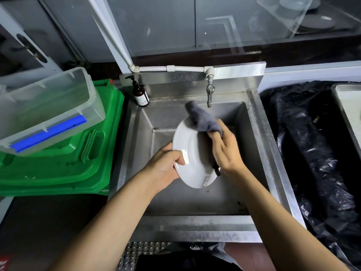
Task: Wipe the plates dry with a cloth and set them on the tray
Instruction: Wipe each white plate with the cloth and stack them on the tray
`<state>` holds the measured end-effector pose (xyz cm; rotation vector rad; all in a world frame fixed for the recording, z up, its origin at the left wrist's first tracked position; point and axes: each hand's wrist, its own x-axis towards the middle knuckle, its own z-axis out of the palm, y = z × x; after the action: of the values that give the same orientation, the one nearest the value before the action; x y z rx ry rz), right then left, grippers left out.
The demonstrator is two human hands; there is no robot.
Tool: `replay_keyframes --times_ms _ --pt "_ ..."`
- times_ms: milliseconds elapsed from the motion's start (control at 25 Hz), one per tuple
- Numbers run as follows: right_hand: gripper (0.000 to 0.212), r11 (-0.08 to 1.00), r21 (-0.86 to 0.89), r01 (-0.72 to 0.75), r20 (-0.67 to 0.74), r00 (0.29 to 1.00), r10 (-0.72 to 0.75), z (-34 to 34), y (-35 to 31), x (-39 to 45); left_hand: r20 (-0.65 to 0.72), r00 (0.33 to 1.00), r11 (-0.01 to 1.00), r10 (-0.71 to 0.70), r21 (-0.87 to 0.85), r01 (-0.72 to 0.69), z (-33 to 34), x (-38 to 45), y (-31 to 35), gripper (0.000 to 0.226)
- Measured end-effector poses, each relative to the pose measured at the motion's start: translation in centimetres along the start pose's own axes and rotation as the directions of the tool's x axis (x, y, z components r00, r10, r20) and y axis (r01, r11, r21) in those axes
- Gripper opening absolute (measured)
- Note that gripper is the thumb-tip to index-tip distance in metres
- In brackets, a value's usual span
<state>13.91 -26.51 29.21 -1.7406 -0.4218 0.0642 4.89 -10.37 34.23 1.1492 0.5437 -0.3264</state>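
Over the stainless steel sink, the left hand grips a white plate by its left rim, thumb curled onto the face, holding it tilted above the basin. The right hand clutches a bunched grey cloth against the plate's upper right edge. To dry it well, the person would likely sweep the cloth in overlapping arcs across the face, turn the plate within the left grip, then wipe the underside and rim. The plate is round, smooth and glossy, catching light near the thumb, so probably slippery; the cloth looks soft and nappy. What appears to be the tray, pale with a raised edge, sits far right on black plastic sheeting.
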Motion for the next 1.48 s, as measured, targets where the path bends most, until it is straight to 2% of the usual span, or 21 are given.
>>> replay_keyframes --times_ms 80,120,240,360,440,520,600,640,680,800,960,1000,1040,1080,1160,1200,1280,1360,1440,1480 --pt "0.015 0.981 0.109 -0.162 -0.044 0.985 0.167 0.3 0.0 0.4 -0.011 1.0 1.0 -0.011 0.022 0.011 0.1 -0.1 0.0 0.055" --pt "0.015 0.978 0.121 -0.168 -0.04 0.984 0.174 0.7 -0.3 0.3 -0.021 1.0 0.999 -0.015 0.036 0.015 0.2 0.0 0.1 0.054" --pt "0.024 0.991 0.117 -0.066 0.015 0.998 0.064 2.8 -1.7 -0.6 -0.078 0.997 0.998 -0.005 0.066 0.01 0.5 0.4 0.4 0.047" --pt "0.029 0.958 0.241 -0.155 0.037 0.988 0.151 3.8 -3.9 -1.7 -0.122 0.992 0.999 -0.001 0.038 0.005 0.7 0.6 0.3 0.039" --pt "0.033 0.93 0.288 -0.229 0.036 0.973 0.229 3.8 -4.7 -2.5 -0.143 0.99 1.0 0.003 -0.024 -0.007 0.7 0.9 0.2 0.039" --pt "0.028 0.915 0.303 -0.268 0.033 0.962 0.271 3.7 -5.1 -3.8 -0.128 0.992 0.984 0.013 -0.177 -0.035 1.1 1.3 0.5 0.031" --pt "0.027 0.909 0.309 -0.281 0.025 0.957 0.287 3.7 -4.8 -5.2 -0.15 0.988 0.937 0.042 -0.337 -0.091 1.1 1.5 1.1 0.049" --pt "0.027 0.907 0.311 -0.283 0.019 0.956 0.291 3.7 -4.6 -5.9 -0.179 0.983 0.933 0.044 -0.346 -0.104 1.0 1.5 1.4 0.052" --pt "0.027 0.907 0.311 -0.285 0.022 0.956 0.293 3.8 -4.5 -6.4 -0.193 0.98 0.938 0.041 -0.332 -0.105 0.8 1.5 1.5 0.046" --pt "0.032 0.932 0.294 -0.214 0.012 0.975 0.22 3.7 -3.6 -7.7 -0.131 0.991 0.964 -0.016 -0.263 -0.019 0.4 1.1 1.5 0.03" --pt "0.046 0.988 0.139 0.07 -0.1 0.993 -0.056 3.2 -0.9 -9.3 -0.153 0.988 0.949 -0.006 -0.313 -0.042 -0.1 1.6 1.3 0.004" --pt "0.047 0.99 0.12 0.076 -0.116 0.991 -0.062 3.2 0.1 -9.9 -0.172 0.985 0.945 0.0 -0.321 -0.056 -0.3 1.4 1.4 0.017" --pt "0.047 0.99 0.138 0.002 -0.144 0.989 0.018 3.3 0.8 -10.2 -0.181 0.983 0.941 -0.009 -0.334 -0.053 -0.6 1.3 1.7 0.037" --pt "0.046 0.973 0.193 -0.124 -0.179 0.971 0.159 3.3 1.1 -10.1 -0.192 0.981 0.936 -0.013 -0.346 -0.055 -0.9 1.3 1.7 0.049" --pt "0.035 0.906 0.306 -0.292 -0.234 0.9 0.369 3.1 1.5 -9.4 -0.201 0.98 0.938 -0.006 -0.341 -0.064 -0.8 1.2 1.7 0.055" --pt "0.032 0.903 0.298 -0.31 -0.244 0.89 0.386 2.9 1.5 -8.8 -0.197 0.98 0.941 0.001 -0.333 -0.068 -0.7 1.1 1.6 0.054" --pt "0.041 0.938 0.235 -0.254 -0.199 0.932 0.303 2.7 0.7 -7.9 -0.193 0.981 0.935 0.022 -0.343 -0.089 -0.1 1.2 1.4 0.05" --pt "0.048 0.999 0.047 -0.013 -0.111 0.994 0.019 3.1 -0.3 -7.4 -0.186 0.981 0.922 0.058 -0.366 -0.124 0.8 1.6 1.2 0.047" --pt "0.049 0.965 -0.113 0.236 0.018 0.972 -0.236 3.5 -0.9 -7.0 -0.181 0.981 0.916 0.067 -0.378 -0.132 1.4 2.0 1.3 0.042" --pt "0.05 0.946 -0.148 0.287 0.059 0.958 -0.282 3.4 -0.8 -6.7 -0.167 0.983 0.917 0.071 -0.377 -0.13 1.4 2.1 1.2 0.043"
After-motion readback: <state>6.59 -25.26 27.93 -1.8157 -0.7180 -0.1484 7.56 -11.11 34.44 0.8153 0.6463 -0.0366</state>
